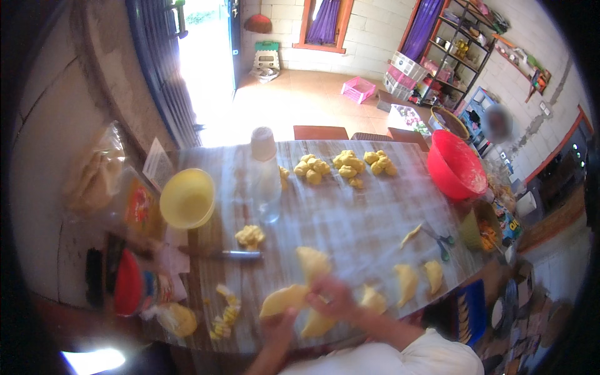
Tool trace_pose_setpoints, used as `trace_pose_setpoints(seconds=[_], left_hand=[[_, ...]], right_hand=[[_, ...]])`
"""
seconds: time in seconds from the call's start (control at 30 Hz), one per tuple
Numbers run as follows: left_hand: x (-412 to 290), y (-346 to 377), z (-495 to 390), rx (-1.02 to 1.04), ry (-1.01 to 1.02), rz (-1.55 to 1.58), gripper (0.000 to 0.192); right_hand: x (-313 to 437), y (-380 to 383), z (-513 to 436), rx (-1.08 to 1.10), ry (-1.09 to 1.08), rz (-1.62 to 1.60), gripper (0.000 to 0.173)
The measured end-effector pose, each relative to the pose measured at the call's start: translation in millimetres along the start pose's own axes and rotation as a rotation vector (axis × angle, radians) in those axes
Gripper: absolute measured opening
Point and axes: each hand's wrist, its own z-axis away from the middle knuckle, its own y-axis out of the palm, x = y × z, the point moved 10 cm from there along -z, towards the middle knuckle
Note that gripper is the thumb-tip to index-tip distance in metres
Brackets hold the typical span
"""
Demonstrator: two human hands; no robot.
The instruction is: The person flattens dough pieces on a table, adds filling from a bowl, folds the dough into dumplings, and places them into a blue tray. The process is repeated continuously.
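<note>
My left hand [280, 323] holds a half-moon piece of folded yellow dough [282, 300] just above the table's near edge. The fingers of my right hand [333, 296], blurred, are closed on that piece's right end. Beyond the right hand lies a pale dough piece [313, 262], and another dough piece [318, 324] sits below it, partly covered by the hand. Further right are a dough piece [373, 300] and two folded ones, a larger [406, 283] and a smaller [433, 275]. Small yellow-and-white chunks [226, 315] are scattered left of my left hand.
A knife [241, 254] lies near a dough lump [250, 236]. A clear bottle [266, 192] stands mid-table, with dough clusters [311, 168] behind. A yellow bowl [187, 199] is left; scissors [440, 241] and a red basin [454, 164] are right. A blue tray [471, 311] sits below the table's right edge.
</note>
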Motion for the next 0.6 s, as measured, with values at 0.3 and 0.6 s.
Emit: trace_pose_setpoints(seconds=[0.3, 0.6], left_hand=[[-14.3, 0.0, -3.7, -0.015, 0.078, 0.018, 0.035], [-8.8, 4.5, -5.6, -0.019, 0.070, 0.072, 0.041]], right_hand=[[9.2, -2.3, -4.5, 0.007, -0.107, -0.024, 0.010], [5.5, -5.1, -6.4, -0.040, -0.044, -0.069, 0.011]])
